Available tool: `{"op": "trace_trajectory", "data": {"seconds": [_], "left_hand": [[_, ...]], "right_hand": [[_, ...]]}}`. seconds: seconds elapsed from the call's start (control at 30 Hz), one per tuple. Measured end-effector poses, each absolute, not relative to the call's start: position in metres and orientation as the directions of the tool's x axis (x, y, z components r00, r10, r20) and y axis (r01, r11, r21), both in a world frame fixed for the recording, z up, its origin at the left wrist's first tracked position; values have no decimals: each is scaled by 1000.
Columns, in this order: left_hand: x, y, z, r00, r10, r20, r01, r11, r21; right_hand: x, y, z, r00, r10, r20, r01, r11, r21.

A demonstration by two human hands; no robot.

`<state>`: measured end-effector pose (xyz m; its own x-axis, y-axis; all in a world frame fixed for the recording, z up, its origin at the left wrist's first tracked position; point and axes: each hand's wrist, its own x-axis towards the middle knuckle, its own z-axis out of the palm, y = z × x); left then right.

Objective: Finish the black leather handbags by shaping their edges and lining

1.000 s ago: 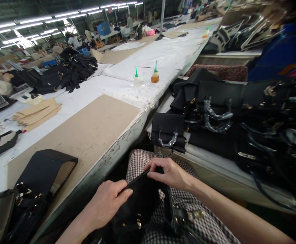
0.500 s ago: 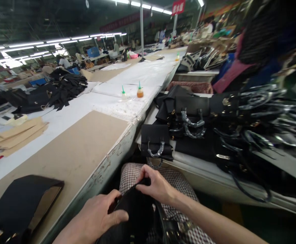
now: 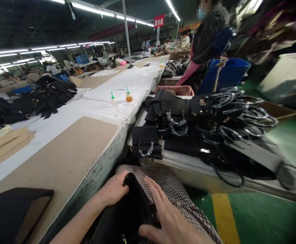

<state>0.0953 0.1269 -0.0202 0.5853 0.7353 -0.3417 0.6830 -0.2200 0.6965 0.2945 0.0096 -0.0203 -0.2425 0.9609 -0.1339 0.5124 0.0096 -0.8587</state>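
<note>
A black handbag (image 3: pixel 127 217) rests on my lap, over checked trousers (image 3: pixel 170 189). My left hand (image 3: pixel 113 189) grips the bag's upper edge on its left side, fingers curled round the rim. My right hand (image 3: pixel 166 217) lies on the bag's right side with fingers stretched out and the thumb pressed against the lower part. The bag's lower half is cut off by the picture's bottom edge.
A long worktable (image 3: pixel 68 156) with a brown board runs along my left; a black bag panel (image 3: pixel 13 213) lies at its near corner, two glue bottles (image 3: pixel 129 96) farther off. A stack of black handbags (image 3: pixel 188 125) fills a low bench ahead right. A person (image 3: pixel 206 37) stands beyond it.
The view has lifted and swung right. My right hand left the bag's top edge and now lies flat along its right side. My left hand shifted up to the top rim.
</note>
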Motion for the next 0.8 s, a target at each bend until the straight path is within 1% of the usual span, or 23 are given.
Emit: {"op": "trace_trajectory", "data": {"seconds": [0.13, 0.23, 0.27, 0.33, 0.4, 0.47, 0.53, 0.6, 0.7, 0.8], "left_hand": [[108, 133, -23, 654, 672, -347, 584, -157, 796], [106, 137, -9, 712, 609, -349, 521, -126, 844], [103, 139, -1, 737, 572, -361, 505, -110, 856], [94, 140, 15, 779, 467, -419, 503, -67, 861], [86, 140, 25, 796, 349, -494, 533, -19, 846], [80, 138, 27, 792, 267, -549, 569, 3, 822], [79, 134, 22, 778, 262, -571, 589, 10, 808], [80, 129, 15, 758, 307, -576, 603, 7, 797], [85, 125, 8, 719, 387, -576, 625, 0, 780], [92, 126, 6, 704, 424, -569, 632, -9, 775]], "right_hand": [[294, -4, -42, -123, 988, -99, 518, -21, -855], [327, 7, -37, -132, 983, -128, 454, -55, -889], [342, 13, -32, -159, 977, -144, 411, -67, -909], [371, 23, -21, -275, 945, -179, 302, -92, -949], [390, 32, -14, -426, 878, -219, 195, -147, -970], [398, 37, -18, -538, 807, -244, 133, -205, -970], [396, 38, -29, -571, 781, -252, 111, -231, -967], [392, 36, -42, -552, 797, -247, 118, -219, -969], [386, 30, -54, -511, 833, -210, 189, -129, -974], [380, 28, -56, -451, 879, -155, 246, -45, -968]]}}
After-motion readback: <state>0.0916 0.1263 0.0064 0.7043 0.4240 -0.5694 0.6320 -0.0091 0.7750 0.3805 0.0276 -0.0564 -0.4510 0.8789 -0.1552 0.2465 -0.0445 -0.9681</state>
